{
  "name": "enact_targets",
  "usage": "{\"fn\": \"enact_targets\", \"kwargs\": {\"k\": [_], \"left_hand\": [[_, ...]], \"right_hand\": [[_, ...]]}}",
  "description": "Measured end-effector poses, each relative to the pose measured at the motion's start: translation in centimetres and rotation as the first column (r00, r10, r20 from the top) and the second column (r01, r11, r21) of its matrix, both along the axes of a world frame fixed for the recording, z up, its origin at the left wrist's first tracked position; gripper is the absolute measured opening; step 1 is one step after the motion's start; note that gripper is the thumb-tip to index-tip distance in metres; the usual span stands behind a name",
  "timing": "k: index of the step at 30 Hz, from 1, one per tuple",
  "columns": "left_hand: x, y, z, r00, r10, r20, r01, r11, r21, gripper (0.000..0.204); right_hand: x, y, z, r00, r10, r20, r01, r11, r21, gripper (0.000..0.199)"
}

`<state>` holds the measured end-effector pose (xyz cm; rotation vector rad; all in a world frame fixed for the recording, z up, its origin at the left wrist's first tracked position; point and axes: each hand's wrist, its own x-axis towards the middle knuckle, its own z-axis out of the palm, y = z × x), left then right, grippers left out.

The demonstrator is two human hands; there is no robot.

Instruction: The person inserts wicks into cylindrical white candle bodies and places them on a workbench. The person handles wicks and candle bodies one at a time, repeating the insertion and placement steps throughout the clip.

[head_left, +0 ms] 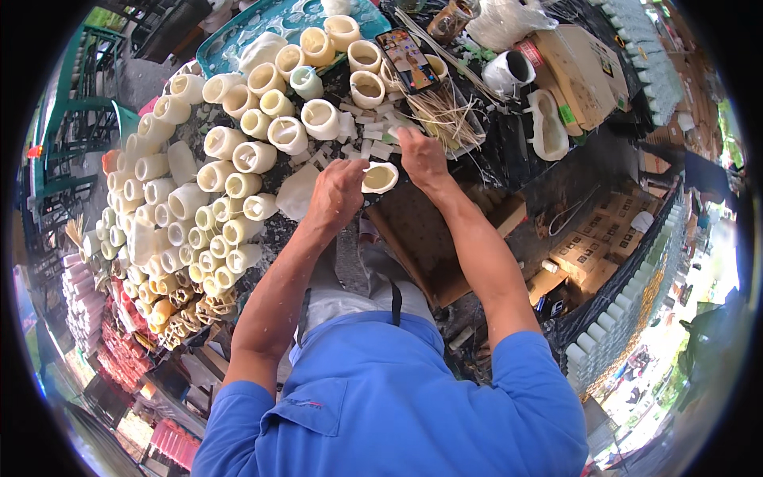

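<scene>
My left hand [338, 193] is closed, its fingertips at the left rim of a pale wax cup [381, 177] with a yellowish inside. Whatever those fingers pinch, if anything, is too small to make out. A little further off and to the right, my right hand [424, 157] has its fingers closed on a small white piece [394, 132]. Similar flat white pieces [380, 149] lie scattered on the dark table beside it. Many more wax cups [287, 134], cream to yellowish, crowd the table to the left, several with a wick showing.
A phone [407, 60] lies at the back above dry straw-like stalks [445, 119]. Behind the cups is a teal tray [230, 49]. Cardboard boxes stand at the back right [584, 75] and lower right [592, 246]. An open carton [409, 246] sits below my hands.
</scene>
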<state>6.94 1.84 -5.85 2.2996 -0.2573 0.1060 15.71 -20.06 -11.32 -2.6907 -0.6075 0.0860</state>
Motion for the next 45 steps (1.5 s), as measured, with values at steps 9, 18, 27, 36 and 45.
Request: {"fn": "enact_targets", "kwargs": {"k": [9, 18, 27, 36, 45], "left_hand": [[-0.1, -1.0, 0.1, 0.974, 0.103, -0.204, -0.148, 0.964, -0.22, 0.023], [-1.9, -1.0, 0.4, 0.904, 0.203, -0.376, -0.32, 0.905, -0.281, 0.023], [-2.0, -2.1, 0.3, 0.82, 0.25, -0.516, -0.465, 0.815, -0.345, 0.024], [-2.3, -1.9, 0.4, 0.794, 0.241, -0.557, -0.485, 0.804, -0.344, 0.025], [-1.5, -1.5, 0.3, 0.793, 0.19, -0.579, -0.47, 0.795, -0.384, 0.026]], "right_hand": [[-5.6, -0.2, 6.7, 0.958, 0.239, 0.156, -0.28, 0.898, 0.339, 0.024], [-6.0, 0.4, 7.0, 0.947, 0.306, 0.095, -0.319, 0.925, 0.206, 0.028], [3.8, 5.7, 3.8, 0.967, 0.239, -0.092, -0.221, 0.96, 0.173, 0.04], [5.4, 8.1, -2.1, 0.956, 0.284, -0.069, -0.273, 0.952, 0.142, 0.047], [-0.4, -1.7, 7.7, 0.487, 0.375, -0.789, 0.582, 0.535, 0.613, 0.043]]}}
